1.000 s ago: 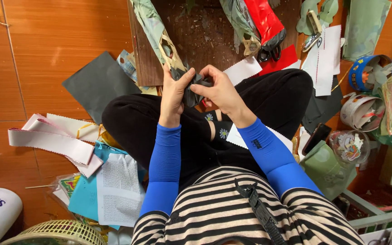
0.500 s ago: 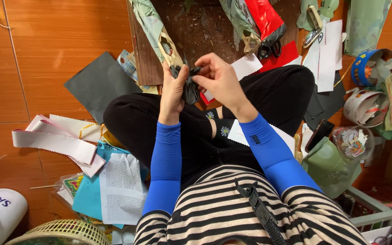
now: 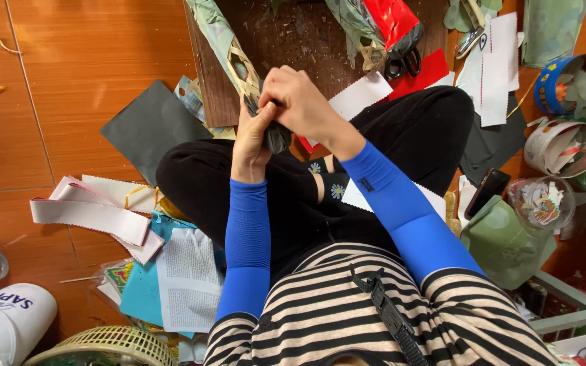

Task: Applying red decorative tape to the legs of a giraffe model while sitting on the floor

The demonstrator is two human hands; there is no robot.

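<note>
Inspector: Hand positions?

Clerk: Both raised over the crossed legs, just below the board [image 3: 293, 47]. Left hand [image 3: 251, 139] upright, fingers clenched on a dark roll [image 3: 277, 135].

Inspector: And the right?

Clerk: Right hand [image 3: 298, 100] arches over, pinching the roll's top.

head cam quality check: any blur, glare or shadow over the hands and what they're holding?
Head view: evenly lit and sharp overall; the left hand and right hand are in focus with only slight softness at the fingertips. The dark rolled piece in their grip is too dark to show detail. Mild sheen on the wooden floor, no hard glare; shadows soft. Edges bend slightly, wide-angle.
</note>
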